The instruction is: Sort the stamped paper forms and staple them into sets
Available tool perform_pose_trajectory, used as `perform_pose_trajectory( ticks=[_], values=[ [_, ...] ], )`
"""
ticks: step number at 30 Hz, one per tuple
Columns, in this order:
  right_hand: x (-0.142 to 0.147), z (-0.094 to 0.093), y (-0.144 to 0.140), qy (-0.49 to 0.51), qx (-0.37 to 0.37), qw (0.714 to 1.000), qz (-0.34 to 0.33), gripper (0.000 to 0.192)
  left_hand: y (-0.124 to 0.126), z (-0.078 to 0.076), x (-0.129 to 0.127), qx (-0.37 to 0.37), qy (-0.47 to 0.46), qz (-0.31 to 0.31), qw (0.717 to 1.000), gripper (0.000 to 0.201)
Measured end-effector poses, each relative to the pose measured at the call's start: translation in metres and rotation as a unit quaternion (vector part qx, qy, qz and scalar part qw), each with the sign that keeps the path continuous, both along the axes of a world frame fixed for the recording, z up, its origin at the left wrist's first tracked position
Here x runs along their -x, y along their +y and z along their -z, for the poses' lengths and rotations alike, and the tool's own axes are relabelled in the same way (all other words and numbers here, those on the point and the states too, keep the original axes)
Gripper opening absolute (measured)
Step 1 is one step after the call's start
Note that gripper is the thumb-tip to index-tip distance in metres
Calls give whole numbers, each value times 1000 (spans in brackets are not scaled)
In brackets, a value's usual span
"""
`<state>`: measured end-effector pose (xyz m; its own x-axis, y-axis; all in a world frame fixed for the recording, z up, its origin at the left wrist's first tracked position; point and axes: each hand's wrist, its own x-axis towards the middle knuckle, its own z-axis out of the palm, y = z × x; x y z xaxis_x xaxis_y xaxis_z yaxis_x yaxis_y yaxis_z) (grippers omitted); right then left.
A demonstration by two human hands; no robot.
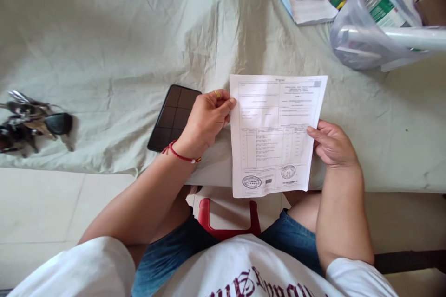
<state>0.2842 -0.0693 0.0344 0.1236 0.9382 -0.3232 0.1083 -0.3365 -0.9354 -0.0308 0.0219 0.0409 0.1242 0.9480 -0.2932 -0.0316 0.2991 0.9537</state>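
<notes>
Over the worktop's near edge: the person holds a printed sheet upright-facing, its top above the cloth and its bottom hanging past the edge toward the lap.
Left hand: the left hand is closed in a pinch on the sheet's left edge near the top, thumb in front and fingers curled behind; a ring sits on one finger and a red cord on the wrist.
Right hand: the right hand grips the right edge about midway down — thumb laid on the printed face, the other fingers hidden behind the paper.
How the sheet handles: judged from its look, a single leaf of office paper — very light, limp, easy to crease or tear, and liable to sag if held by one edge alone. Two stamps show near the bottom; the print is too small to read.
Where to hold: the side margins, as both hands do, look like the soundest hold; it keeps the leaf flat and fingers off the stamps.
Surface: a pale, wrinkled cloth covers the worktop — soft, with folds that could catch a paper corner.
Nearby: a dark phone lies just beside the left hand; a bunch of keys sits well apart at the left; a notepad with a pen and a clear plastic bag of items lie at the far right.
Room: pale floor tiles show below, and a red stool under the person.
</notes>
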Motion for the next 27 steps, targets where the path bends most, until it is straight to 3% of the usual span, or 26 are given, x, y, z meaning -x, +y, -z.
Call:
perform_pose_trajectory(
  ticks=[6,9,14,18,21,24,27],
  values=[
    [6,3,8,28,-53,994,87,50,-2,1,-3,7,-56,4,998,25],
    [5,8,14,34,-96,985,142,46,-6,1,-4,26,-67,60,996,34],
    [1,21,20,68,-141,967,200,43,-13,3,-6,20,-67,148,987,30],
    [0,26,21,75,-135,971,182,43,-16,12,-6,11,-51,109,993,32],
    [0,29,21,68,-119,976,168,53,-18,21,-7,17,-78,59,995,40],
    [-3,35,23,39,-113,976,180,61,-19,25,-9,21,-102,37,994,40],
    [-9,43,25,-20,-146,967,209,53,-19,25,-11,33,-93,31,995,31]
  ],
)
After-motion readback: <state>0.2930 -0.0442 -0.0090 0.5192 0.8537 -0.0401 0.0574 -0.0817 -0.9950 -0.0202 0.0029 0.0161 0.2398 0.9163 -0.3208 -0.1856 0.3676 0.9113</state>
